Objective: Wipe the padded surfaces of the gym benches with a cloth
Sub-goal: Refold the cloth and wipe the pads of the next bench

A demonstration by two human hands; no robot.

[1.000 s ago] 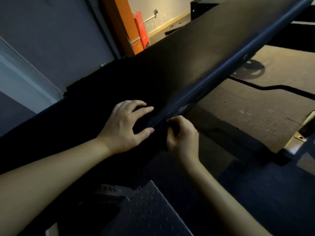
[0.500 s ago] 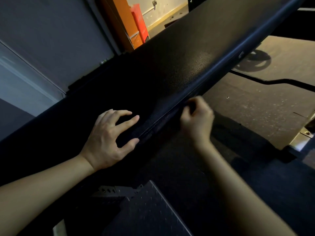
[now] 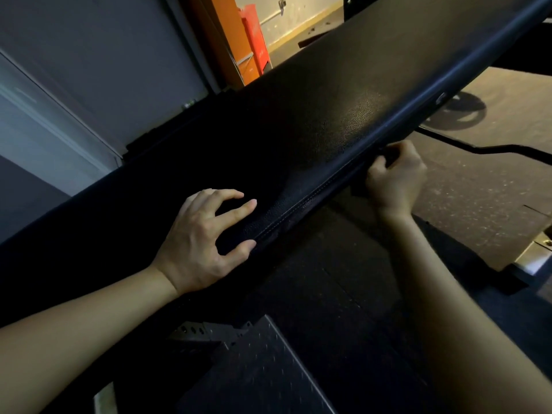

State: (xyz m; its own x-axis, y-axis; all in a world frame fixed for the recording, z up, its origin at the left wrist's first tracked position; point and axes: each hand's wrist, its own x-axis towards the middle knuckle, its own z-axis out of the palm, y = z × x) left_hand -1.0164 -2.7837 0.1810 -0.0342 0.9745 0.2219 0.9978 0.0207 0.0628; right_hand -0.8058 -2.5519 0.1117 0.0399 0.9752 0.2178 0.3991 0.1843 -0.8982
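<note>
A long black padded bench pad point(image 3: 328, 94) with a pebbled vinyl skin and a stitched seam along its near edge runs diagonally from the lower left to the upper right. The left hand point(image 3: 203, 243) lies on it at the near edge, its forearm reaching in from the lower left. The wrist is low and the fingers are spread and arched, so that only the fingertips point(image 3: 252, 203) press the top surface. The thumb is laid along the seam at the pad's side, and nothing is held in this hand. The right hand point(image 3: 397, 177) is farther up the same edge, its forearm rising steeply from the lower right. It is turned back-of-hand toward the camera, knuckles up against the side of the pad. Its fingers are curled tight around what looks like a dark cloth point(image 3: 360, 186), which shows as a fold between thumb and fingers and a flap below the thumb; it is too dim to be sure. Below the pad lies a speckled brown rubber floor point(image 3: 478, 210).
</note>
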